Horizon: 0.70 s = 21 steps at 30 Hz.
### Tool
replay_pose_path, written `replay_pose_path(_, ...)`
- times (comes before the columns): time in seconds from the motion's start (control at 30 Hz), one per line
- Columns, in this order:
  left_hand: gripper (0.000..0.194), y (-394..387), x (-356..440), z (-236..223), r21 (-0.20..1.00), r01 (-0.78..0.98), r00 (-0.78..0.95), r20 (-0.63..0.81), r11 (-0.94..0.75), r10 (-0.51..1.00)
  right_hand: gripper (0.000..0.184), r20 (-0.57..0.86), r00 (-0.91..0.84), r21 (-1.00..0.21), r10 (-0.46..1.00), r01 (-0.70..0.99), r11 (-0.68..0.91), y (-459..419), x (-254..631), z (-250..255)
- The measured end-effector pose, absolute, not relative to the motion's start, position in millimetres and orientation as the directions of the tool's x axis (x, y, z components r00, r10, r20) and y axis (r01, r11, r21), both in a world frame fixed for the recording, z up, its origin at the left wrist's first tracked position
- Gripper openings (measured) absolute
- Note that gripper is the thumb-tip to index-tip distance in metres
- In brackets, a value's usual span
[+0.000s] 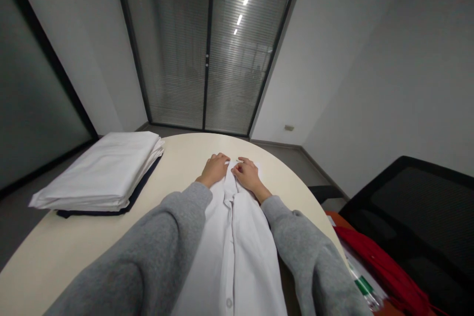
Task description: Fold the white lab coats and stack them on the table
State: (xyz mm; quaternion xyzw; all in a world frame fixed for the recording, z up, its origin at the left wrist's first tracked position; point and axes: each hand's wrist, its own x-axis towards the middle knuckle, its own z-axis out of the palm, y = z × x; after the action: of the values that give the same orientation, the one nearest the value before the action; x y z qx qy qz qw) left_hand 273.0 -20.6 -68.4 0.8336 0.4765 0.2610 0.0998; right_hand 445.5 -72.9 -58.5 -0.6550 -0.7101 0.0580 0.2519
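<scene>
A white button-up shirt [246, 242] lies lengthwise down the table, its collar at the far end and its front placket running toward me. One button shows near the bottom of the view. My left hand [216, 167] is closed at the left side of the collar, fingertips on the fabric edge. Opposite it, my right hand [247, 174] pinches the collar's right side with thumb and fingers. A narrow strip of collar shows between the two hands. The fingertips partly cover the cloth they grip.
The round cream table [177, 153] bears a stack of folded white cloth [107, 168] at left, over dark fabric [138, 192]. At right stands a black mesh chair [414, 207] with red fabric [374, 261] and a plastic bottle [365, 286]. Glass panels rise beyond.
</scene>
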Motion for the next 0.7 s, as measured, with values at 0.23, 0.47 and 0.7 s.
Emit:
replay_pose_path(0.23,0.020,-23.1,272.3,-66.8,0.446,0.739,0.347,0.390,-0.505,0.853,0.019,0.365,0.045,-0.408,0.930,0.906,0.116,-80.9,437.3,-58.1)
replay_pose_path(0.47,0.020,-27.5,271.7,-58.7,0.450,0.751,0.271,0.458,-0.483,0.847,0.027,0.423,0.055,-0.366,0.904,0.923,0.115,-90.8,434.5,-47.2)
replay_pose_path(0.7,0.033,-39.2,272.0,-57.5,0.334,0.791,0.378,0.393,-0.513,0.838,0.062,0.156,-0.378,-0.166,0.912,0.901,0.402,-95.3,435.1,-44.2)
